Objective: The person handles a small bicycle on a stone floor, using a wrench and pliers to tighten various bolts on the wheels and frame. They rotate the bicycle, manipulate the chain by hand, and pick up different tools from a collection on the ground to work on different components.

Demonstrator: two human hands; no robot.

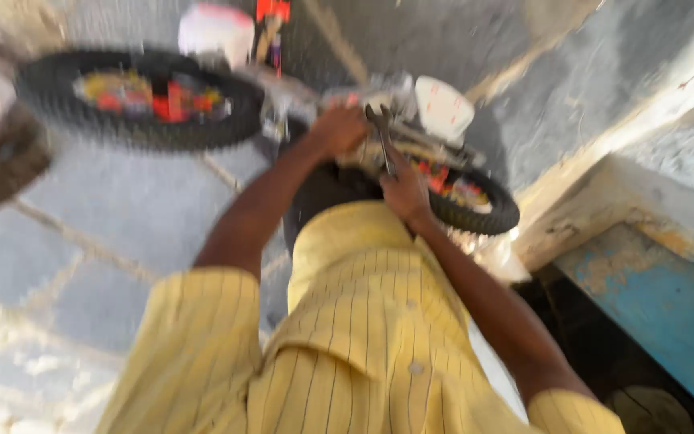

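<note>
Overhead, a wrench (382, 141) is being gripped in the closed right hand (406, 191), while the small bicycle (299, 100) is being clasped by the left hand (340, 130) just beside it.

**Colours and patterns at the small bicycle**

Shirt (363, 354): pale yellow with thin dark pinstripes. Bicycle tyres (142, 100): black, knobbly tread; wheel centres show red, yellow and orange. Mudguard pieces (443, 108): white with faint red marks. Spanner (383, 137): dark grey metal. Paved floor (106, 233): grey-blue slabs with pale joints. Painted ledge (668, 305): worn blue, rust-yellow patches.
</note>
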